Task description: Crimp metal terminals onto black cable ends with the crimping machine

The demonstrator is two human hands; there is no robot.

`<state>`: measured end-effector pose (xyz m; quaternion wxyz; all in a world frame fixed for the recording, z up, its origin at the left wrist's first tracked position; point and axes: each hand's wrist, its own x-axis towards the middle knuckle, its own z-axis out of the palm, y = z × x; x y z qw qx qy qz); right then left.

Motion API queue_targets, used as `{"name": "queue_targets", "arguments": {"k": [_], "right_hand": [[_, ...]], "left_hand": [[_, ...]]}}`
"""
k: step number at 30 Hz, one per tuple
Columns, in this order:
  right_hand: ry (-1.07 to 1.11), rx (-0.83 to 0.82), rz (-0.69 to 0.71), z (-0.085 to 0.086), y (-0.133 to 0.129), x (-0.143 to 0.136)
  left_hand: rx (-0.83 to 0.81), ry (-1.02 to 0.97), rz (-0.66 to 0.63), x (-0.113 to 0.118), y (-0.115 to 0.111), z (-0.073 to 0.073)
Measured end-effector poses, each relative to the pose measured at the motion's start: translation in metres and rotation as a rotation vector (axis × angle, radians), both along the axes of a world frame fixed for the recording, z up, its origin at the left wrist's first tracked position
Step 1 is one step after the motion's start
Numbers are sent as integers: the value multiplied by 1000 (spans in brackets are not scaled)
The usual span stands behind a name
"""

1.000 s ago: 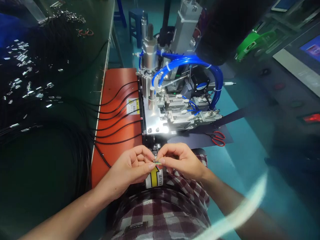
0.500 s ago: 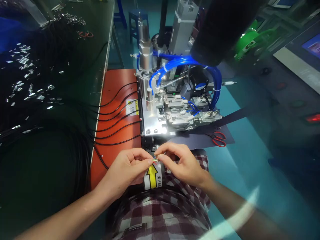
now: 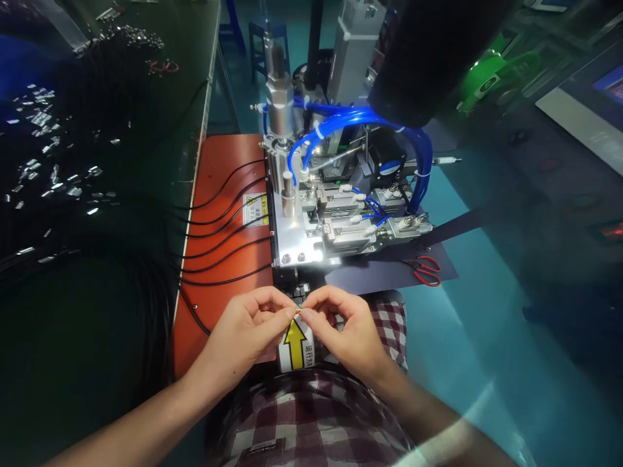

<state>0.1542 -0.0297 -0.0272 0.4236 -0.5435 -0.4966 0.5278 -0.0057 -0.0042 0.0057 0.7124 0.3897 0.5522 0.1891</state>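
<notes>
Left hand and right hand almost meet, each curled in a pinch.

- Wires are pinched by the left hand and right hand.
- Cables are run from the counter, over the red plate, to the machine.
- Blue tubes are looped above it.
- Scissors are laid on the sheet.
</notes>
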Motion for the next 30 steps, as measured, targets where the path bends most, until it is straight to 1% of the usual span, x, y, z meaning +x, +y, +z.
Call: {"name": "queue_targets", "arguments": {"k": [2,4,6,10,11,14,16,19,21,23,25,27,28,29,30], "right_hand": [[32,-46,-2,1,0,-1],[132,-130,28,3,0,-1],[187,-170,58,5,0,0],[5,-93,73,7,-1,2],[11,-104,80,7,-1,2],[167,-188,89,4,-1,2],[199,-209,76,3,-1,2],[111,-157,45,2,-2,2],[14,-78,12,2,-3,0],[-105,55,-32,3,-5,-2],[-239,227,-32,5,-7,-3],[-355,355,-11,6,-9,-4],[-376,362,-12,6,-9,-4],[-345,313,-18,6,-9,-4],[-258,214,-20,6,-9,-3]], "left_hand": [[22,-22,5,-1,-1,-1],[44,-37,3,-1,-2,-2],[69,-40,-14,-1,-3,-3],[178,-13,-51,2,-4,-2],[193,-9,-53,2,-4,-2],[145,-32,-40,1,-3,-2],[74,-60,-27,0,-3,-1],[20,-69,-11,-2,-1,0],[16,-68,-7,-3,0,0],[15,-78,-11,-2,1,-1],[19,-85,-20,0,1,-3],[80,-72,-33,1,-2,-6],[160,-42,-38,1,-5,-7],[281,4,-44,1,-7,-9],[437,60,-55,0,-11,-11]]}}
